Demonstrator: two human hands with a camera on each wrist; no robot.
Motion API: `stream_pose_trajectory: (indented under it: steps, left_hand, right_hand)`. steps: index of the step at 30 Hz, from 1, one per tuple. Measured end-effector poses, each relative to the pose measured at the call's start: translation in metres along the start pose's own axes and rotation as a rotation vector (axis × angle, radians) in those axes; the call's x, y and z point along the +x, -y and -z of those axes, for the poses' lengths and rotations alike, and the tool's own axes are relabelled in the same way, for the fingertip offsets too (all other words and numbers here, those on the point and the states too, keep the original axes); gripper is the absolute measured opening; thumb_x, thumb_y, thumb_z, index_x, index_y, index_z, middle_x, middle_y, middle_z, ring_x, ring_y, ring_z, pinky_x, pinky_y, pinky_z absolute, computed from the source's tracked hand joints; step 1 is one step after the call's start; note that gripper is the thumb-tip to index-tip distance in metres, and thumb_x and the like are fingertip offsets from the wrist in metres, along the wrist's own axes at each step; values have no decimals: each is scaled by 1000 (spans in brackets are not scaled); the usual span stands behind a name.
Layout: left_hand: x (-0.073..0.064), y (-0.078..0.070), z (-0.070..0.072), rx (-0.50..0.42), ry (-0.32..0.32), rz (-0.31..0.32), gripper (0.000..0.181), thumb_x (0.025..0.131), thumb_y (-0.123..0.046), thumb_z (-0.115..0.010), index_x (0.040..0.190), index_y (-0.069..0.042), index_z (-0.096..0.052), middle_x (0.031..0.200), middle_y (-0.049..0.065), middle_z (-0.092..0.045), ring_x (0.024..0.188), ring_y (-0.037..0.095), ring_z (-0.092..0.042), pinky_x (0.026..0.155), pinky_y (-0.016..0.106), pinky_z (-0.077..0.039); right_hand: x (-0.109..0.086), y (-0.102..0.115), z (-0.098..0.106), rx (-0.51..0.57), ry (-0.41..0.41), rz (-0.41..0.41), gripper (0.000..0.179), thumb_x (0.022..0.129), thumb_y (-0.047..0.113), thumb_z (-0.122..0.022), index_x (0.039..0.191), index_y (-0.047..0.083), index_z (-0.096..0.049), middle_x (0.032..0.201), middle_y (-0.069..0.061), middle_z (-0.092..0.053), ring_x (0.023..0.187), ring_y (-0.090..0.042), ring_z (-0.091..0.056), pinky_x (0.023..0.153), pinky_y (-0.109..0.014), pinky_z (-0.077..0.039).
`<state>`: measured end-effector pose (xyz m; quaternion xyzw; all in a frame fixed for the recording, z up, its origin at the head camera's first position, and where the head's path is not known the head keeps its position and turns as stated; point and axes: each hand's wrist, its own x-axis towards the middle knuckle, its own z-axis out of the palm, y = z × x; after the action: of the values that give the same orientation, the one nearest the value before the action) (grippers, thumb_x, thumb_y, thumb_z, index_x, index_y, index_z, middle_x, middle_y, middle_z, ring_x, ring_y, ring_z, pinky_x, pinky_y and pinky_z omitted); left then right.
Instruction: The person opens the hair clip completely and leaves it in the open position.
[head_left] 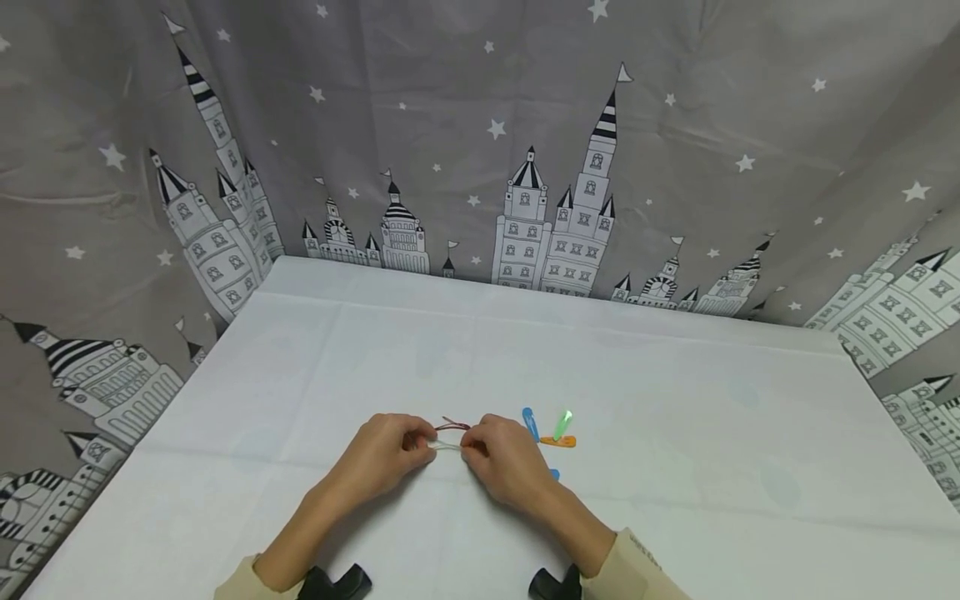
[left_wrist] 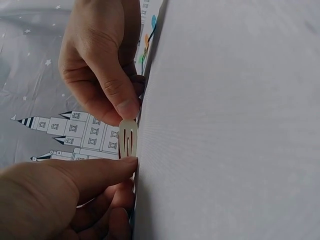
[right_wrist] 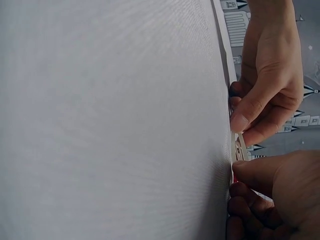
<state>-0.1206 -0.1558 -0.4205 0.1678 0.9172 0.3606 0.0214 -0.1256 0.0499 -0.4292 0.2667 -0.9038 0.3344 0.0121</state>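
Note:
Both hands meet over the white table in the head view. A cream snap hair clip [left_wrist: 128, 125] with long slots is stretched between them, one end at each hand. My left hand [head_left: 386, 454] pinches its left end between thumb and fingers. The right hand [head_left: 510, 462] pinches the other end the same way, its thumb on the clip's face in the left wrist view. Just beyond the cream clip, a dark red clip [head_left: 452, 426] shows between the hands, its ends hidden by the fingers.
Right of the right hand lie a blue clip [head_left: 530, 423], a green clip [head_left: 562, 424] and an orange clip [head_left: 559, 442], close together. Another blue piece [head_left: 554, 474] is partly hidden by the right hand. A grey castle-print curtain [head_left: 450, 100] hangs behind the white-covered table [head_left: 712, 417].

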Motion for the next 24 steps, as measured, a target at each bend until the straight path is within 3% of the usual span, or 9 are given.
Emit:
stream_pose_trajectory:
  steps: [24]
  left_hand:
    - [2, -1, 1, -3, 19, 0, 9, 82, -4, -74, 91, -7, -73, 69, -11, -56, 63, 4, -49, 60, 24, -43]
  right_hand:
    - [-2, 0, 1, 37, -10, -17, 6, 86, 7, -72, 87, 5, -77, 71, 8, -55, 64, -4, -47, 58, -19, -41]
